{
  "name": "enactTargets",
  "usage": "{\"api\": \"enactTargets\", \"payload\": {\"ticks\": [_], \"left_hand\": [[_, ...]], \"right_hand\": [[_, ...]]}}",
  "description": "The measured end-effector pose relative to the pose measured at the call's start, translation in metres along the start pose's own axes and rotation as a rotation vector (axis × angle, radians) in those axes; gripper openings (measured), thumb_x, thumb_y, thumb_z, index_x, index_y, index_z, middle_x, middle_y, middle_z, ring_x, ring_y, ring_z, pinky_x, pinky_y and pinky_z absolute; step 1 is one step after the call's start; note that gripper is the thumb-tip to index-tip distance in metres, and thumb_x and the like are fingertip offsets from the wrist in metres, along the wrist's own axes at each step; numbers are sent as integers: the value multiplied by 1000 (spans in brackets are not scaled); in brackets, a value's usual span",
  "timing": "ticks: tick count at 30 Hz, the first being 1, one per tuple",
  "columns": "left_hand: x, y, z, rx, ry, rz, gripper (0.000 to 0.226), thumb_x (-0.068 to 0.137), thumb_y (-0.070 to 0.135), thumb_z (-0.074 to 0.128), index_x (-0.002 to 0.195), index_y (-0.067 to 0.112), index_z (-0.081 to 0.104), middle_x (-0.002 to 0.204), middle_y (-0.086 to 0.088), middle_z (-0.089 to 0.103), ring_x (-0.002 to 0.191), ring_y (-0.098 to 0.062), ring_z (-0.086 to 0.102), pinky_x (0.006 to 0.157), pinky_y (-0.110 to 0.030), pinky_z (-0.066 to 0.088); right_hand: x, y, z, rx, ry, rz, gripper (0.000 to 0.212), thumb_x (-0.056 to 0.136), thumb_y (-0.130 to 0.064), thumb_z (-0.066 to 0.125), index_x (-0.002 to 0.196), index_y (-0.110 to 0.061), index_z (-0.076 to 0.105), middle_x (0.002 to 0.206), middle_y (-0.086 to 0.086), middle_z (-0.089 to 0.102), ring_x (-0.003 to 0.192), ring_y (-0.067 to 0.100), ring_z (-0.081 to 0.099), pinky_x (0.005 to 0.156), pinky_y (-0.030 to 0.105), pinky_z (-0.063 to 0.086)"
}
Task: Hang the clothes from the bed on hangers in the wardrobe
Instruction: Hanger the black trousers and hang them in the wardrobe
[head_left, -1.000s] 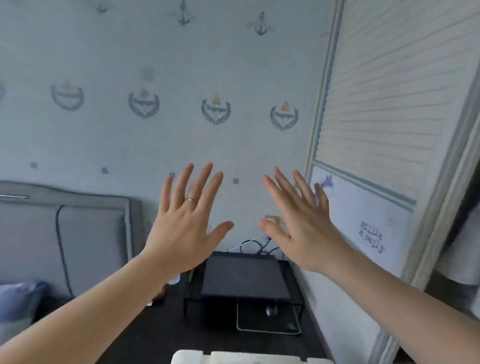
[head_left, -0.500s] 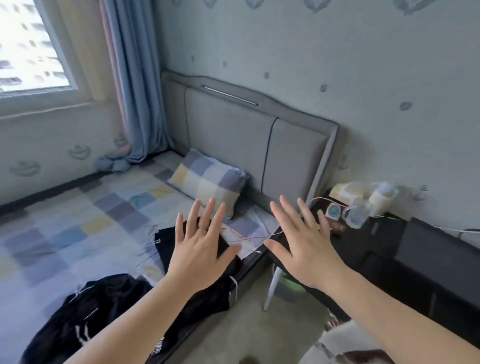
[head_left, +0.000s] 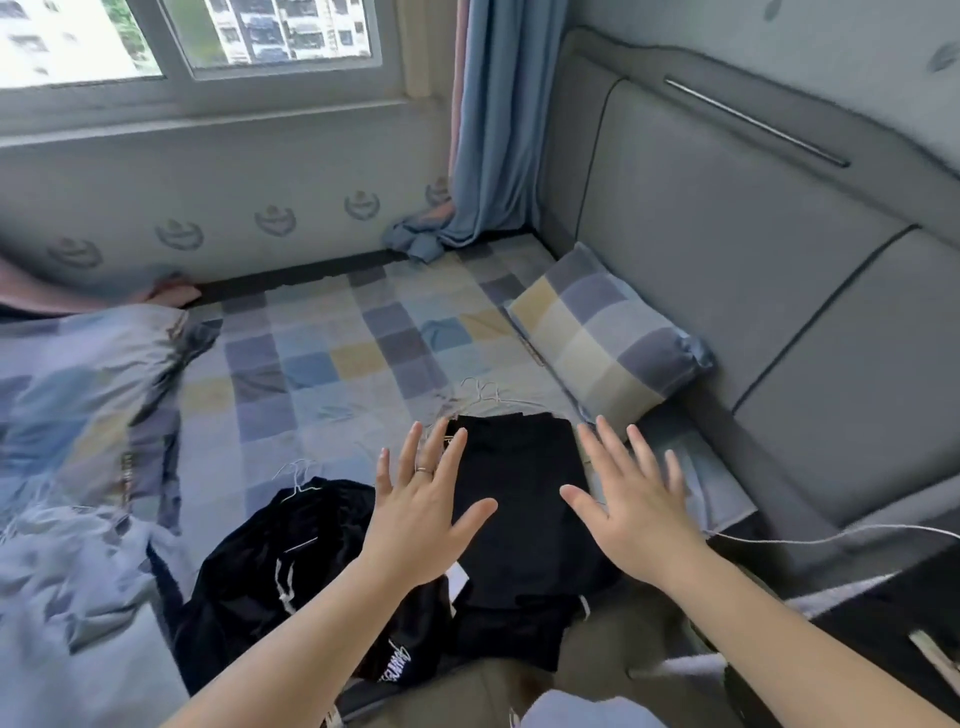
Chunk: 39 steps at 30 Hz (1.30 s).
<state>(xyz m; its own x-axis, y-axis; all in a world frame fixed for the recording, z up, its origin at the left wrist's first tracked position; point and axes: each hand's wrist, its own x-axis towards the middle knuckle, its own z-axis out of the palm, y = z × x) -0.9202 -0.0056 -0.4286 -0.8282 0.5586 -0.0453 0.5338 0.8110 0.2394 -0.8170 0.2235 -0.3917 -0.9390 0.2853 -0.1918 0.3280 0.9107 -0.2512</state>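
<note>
Moved: my view swings down onto the bed.
Left hand: fingers spread, empty, above the crumpled black garment.
Right hand: fingers spread, empty, above the folded black garment.
Wire hangers: on the bed, just beyond it.

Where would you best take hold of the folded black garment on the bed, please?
Probably by its two side edges, from above, one hand each side. The folded black garment lies flat on the bed as a long rectangle, and the left hand and right hand are spread open at its two long sides.
</note>
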Motion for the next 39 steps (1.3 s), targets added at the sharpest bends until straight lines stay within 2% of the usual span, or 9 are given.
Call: {"api": "enactTargets", "payload": {"ticks": [7,17,21,26,30,39], "left_hand": [[106,-8,54,-126,-166,-216,81,94,72,27,159,35,-3,167,9,-10,150,-15,-26,122,-51,-11],[192,-41,154,-250,-373,-451,77,97,65,36,160,29,8,168,7,6,154,-19,-7,123,-48,4],[227,-64,212,-315,-413,-518,78,97,63,40,160,27,11,167,6,11,154,-19,0,123,-47,12],[271,-98,304,-381,-439,-553,78,95,60,45,159,25,17,165,5,19,151,-20,14,122,-43,19],[309,-120,371,-430,-443,-598,79,95,59,47,159,26,14,166,3,16,152,-23,10,122,-44,18],[395,-163,463,-542,-278,-713,89,92,57,57,160,28,8,168,-2,3,154,-23,6,124,-43,13]], "right_hand": [[123,49,28,10,-216,-8,69,97,-65,18,155,-39,-9,163,-15,-17,150,16,-17,119,50,-6],[259,103,116,29,-476,63,67,98,-63,21,155,-38,-4,164,-15,-10,151,19,-11,121,50,4],[304,123,173,23,-510,114,67,98,-62,22,155,-38,-2,164,-15,-7,151,18,-7,120,47,6],[366,157,254,154,-543,247,66,100,-57,30,157,-35,5,164,-13,2,151,18,1,121,49,12],[413,192,316,117,-510,309,67,100,-55,32,157,-33,4,165,-11,1,151,20,4,120,50,14],[508,234,406,153,-417,401,78,100,-49,40,157,-19,-3,166,1,-4,151,30,6,121,49,15]]}}
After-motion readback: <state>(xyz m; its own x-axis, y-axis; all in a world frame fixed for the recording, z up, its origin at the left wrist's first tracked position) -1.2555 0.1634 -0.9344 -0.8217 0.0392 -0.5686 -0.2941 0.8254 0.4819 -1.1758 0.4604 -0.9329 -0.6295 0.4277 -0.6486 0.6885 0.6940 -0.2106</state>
